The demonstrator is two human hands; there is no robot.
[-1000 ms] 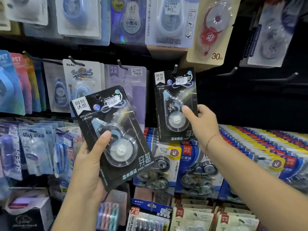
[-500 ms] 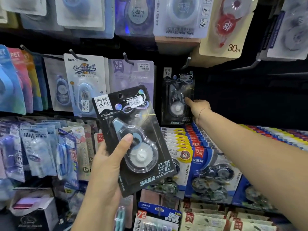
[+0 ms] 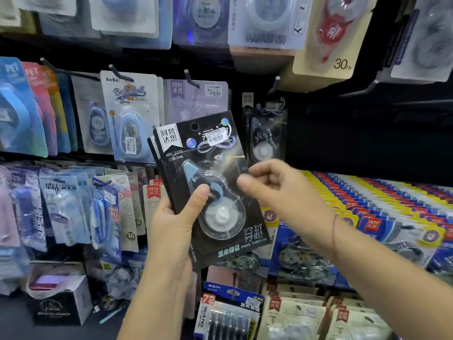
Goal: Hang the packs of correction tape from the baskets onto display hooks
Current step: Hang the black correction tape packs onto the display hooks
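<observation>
My left hand (image 3: 175, 224) grips a small stack of black correction tape packs (image 3: 210, 182) from below, thumb on the front blister. My right hand (image 3: 279, 185) is at the right edge of the front pack, fingers curled with the fingertips at the card; whether it grips is unclear. Another black pack (image 3: 266, 128) hangs on a display hook (image 3: 275, 83) behind, apart from both hands.
Neighbouring hooks to the left carry a purple pack (image 3: 196, 99) and a white Basketball pack (image 3: 131, 114). Bare black hooks (image 3: 372, 85) jut out at the upper right. Rows of blue and yellow packs (image 3: 367, 204) fill the shelf below.
My right hand has left the hung black pack and drawn back to the stack. My left hand has carried the stack to the right and up.
</observation>
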